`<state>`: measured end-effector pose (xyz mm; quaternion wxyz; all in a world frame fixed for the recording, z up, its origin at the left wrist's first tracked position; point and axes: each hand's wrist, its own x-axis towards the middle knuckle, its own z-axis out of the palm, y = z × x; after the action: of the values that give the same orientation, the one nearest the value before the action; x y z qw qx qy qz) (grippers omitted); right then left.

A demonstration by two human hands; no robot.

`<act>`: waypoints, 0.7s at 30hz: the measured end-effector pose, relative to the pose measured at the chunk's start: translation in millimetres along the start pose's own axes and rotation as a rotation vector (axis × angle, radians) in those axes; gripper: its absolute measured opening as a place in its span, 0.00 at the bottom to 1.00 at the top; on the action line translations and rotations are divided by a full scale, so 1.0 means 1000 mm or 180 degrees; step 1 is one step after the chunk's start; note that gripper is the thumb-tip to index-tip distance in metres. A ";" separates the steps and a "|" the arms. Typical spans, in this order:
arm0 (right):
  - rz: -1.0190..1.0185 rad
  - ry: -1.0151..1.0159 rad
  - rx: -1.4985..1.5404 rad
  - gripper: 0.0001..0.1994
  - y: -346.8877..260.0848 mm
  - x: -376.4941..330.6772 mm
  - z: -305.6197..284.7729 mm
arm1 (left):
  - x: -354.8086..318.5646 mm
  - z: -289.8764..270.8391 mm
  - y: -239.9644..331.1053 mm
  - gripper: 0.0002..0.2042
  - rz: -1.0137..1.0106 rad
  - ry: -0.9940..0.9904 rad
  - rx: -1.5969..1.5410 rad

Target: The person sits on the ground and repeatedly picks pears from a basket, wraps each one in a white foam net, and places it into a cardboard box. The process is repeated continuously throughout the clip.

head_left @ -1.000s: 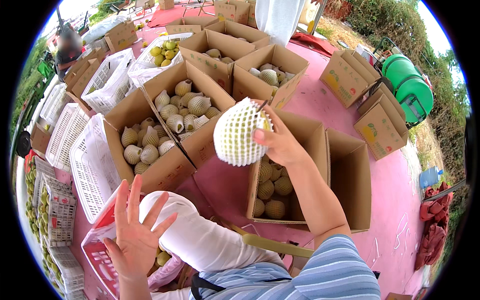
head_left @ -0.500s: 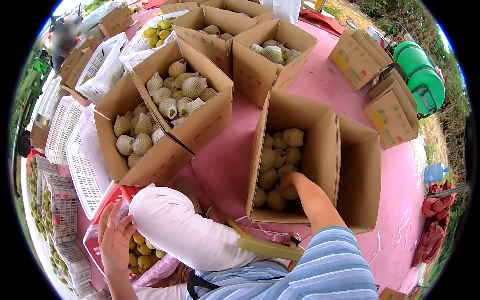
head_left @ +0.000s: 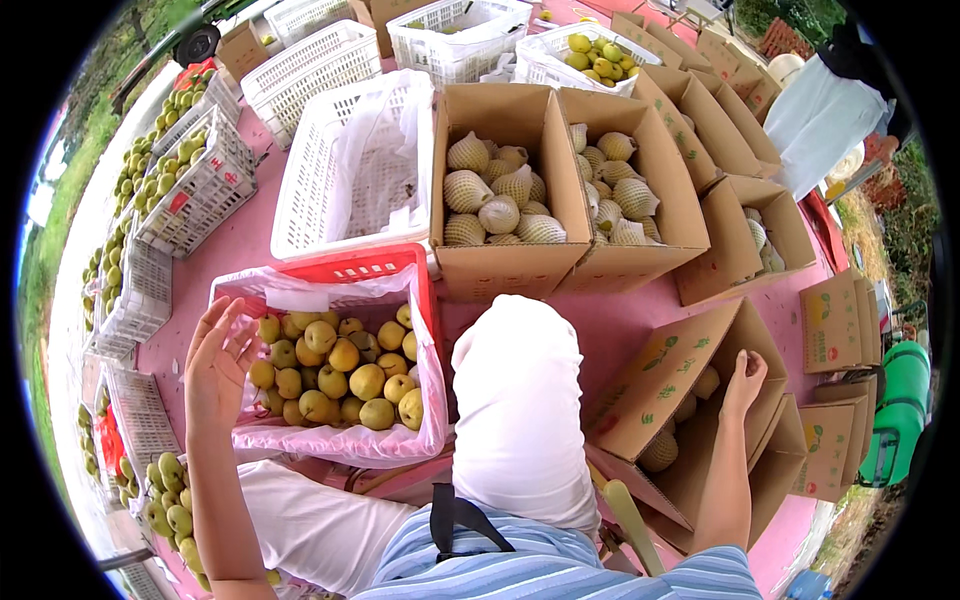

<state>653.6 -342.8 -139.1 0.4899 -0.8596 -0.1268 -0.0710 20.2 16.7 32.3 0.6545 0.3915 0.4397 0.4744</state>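
A red crate (head_left: 428, 300) lined with pinkish plastic film stands to the front left, filled with loose yellow-brown pears (head_left: 330, 380). My left hand (head_left: 222, 345) is raised at the crate's left side, fingers spread, holding nothing. On the right, my right hand (head_left: 744, 382) hovers over a tilted cardboard box (head_left: 655, 375); its fingers are curled together and no pear shows in them. Inside that box lie several pears in foam nets (head_left: 660, 450), partly hidden by the box wall.
Two cardboard boxes (head_left: 515, 270) of netted pears stand ahead. White plastic crates (head_left: 290, 215) line the far left, and crates of green pears (head_left: 200, 190) stack along the left. More cardboard boxes (head_left: 830, 320) and a green tank (head_left: 900, 410) are at right. A person (head_left: 830, 110) stands at the far right.
The view has swung left, bringing the red crate of pears fully into sight. My right hand has come up out of the box of netted pears. My left hand stays raised and spread.
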 end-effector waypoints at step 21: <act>-0.4372 -0.3657 0.0046 0.13 -0.451 -0.259 0.316 | 0.000 -0.134 0.015 0.16 0.0454 0.1557 -0.1482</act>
<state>275.1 110.2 8.0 0.2058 -0.4940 -0.8396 0.0935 -110.8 33.3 5.6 0.5666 0.1361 0.4351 0.6864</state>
